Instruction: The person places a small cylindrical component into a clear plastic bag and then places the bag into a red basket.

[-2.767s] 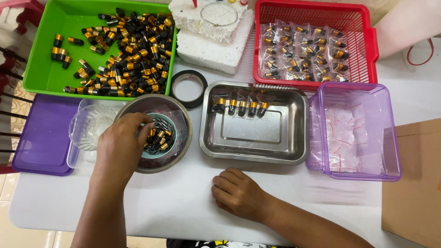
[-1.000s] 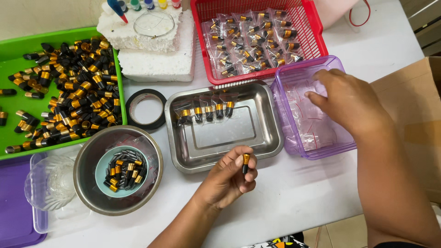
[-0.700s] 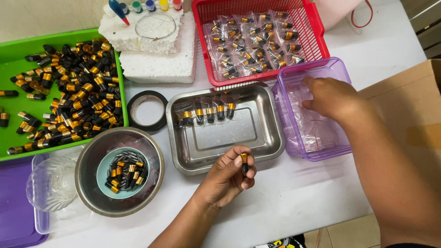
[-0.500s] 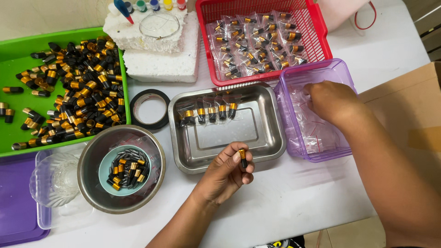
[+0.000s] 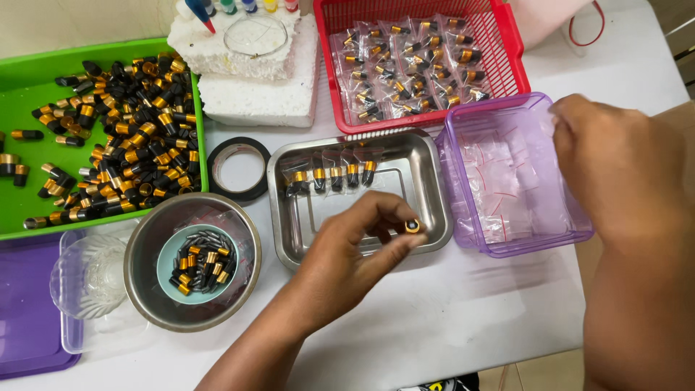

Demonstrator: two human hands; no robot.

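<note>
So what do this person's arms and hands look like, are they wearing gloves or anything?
No gloves. Both hands are bare: the left hand and the right hand show no rings or markings on the fingers, as far as the head view shows. Both forearms are bare too, with no sleeves, watch or bracelet in view. Nothing else is worn on them.

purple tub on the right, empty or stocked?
Stocked: the purple tub holds a loose pile of clear little bags; right hand is at its rim.

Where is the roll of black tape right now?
In the head view, the roll of black tape lies flat left of centre, between the green tray and the steel tray.
</note>
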